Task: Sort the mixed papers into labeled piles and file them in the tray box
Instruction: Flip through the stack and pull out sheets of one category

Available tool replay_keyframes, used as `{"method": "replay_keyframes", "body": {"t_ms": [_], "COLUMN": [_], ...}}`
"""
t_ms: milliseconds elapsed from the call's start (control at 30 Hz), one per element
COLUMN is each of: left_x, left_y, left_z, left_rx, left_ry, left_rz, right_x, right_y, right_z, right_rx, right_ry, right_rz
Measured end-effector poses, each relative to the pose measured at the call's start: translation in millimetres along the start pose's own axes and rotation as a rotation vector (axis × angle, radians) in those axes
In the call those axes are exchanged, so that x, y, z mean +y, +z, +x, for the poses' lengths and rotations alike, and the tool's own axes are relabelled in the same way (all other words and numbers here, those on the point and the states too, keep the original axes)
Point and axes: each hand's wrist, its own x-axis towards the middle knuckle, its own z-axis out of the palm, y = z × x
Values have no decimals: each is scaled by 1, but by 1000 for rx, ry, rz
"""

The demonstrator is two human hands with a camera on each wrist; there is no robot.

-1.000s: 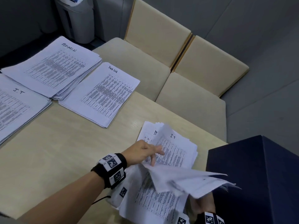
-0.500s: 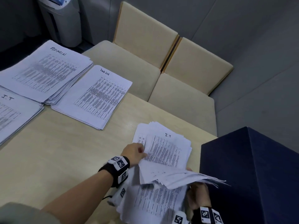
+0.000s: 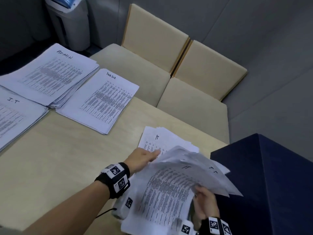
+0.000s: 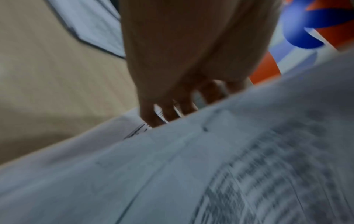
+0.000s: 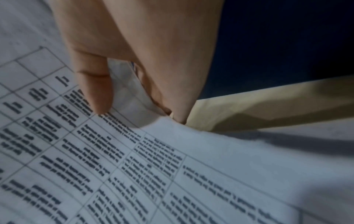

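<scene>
**Fanning loose sheets risks a spill beside the box**

Pinching the near right edge of a lifted sheaf of papers (image 3: 189, 168) between thumb and fingers, the right hand (image 3: 205, 202) carries most of its weight from one margin. The left hand (image 3: 144, 158) lies with fingers extended and flat on the unsorted stack (image 3: 162, 139) below, whose top sheet reads "IT". The raised sheets splay apart, so I judge some could slide out of that one-sided pinch onto the tabletop (image 3: 55, 160) or against the dark blue box (image 3: 271, 184) just to the right. The stack sits close to the far right table edge; a careless push might send pages off it. Well apart at the far left lie the ADMIN pile (image 3: 50, 73), the Task List pile (image 3: 101, 100) and the IT pile (image 3: 15, 116); several lifted sheets look marked IT, and misreading one would misfile it.
</scene>
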Motion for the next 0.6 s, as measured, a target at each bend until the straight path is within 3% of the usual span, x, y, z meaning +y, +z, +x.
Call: {"method": "replay_keyframes", "body": {"t_ms": [67, 100, 167, 233, 367, 433, 500, 567, 600], "left_x": [-13, -16, -17, -18, -21, -24, -28, -27, -25], "left_y": [-4, -6, -10, -8, 2, 4, 5, 6, 8], "left_z": [12, 13, 13, 13, 9, 8, 5, 1, -1], "left_rx": [283, 372, 364, 378, 413, 350, 329, 352, 357], "left_ry": [11, -46, -159, -146, 167, 300, 343, 343, 332], "left_rz": [295, 382, 459, 517, 581, 548, 447, 313, 234], "right_x": [5, 6, 12, 16, 10, 9, 10, 17, 12], "right_y": [-7, -9, -16, -22, -15, -11, -19, -24, -24], "right_z": [10, 14, 26, 34, 35, 35, 38, 41, 35], "right_rx": [0, 1, -20, -84, -157, -155, -232, -272, -423], "right_ry": [-7, -8, -23, -13, -59, 66, 135, 45, 10], "right_rz": [-1, -4, -14, 63, 78, 164, 180, 150, 188]}}
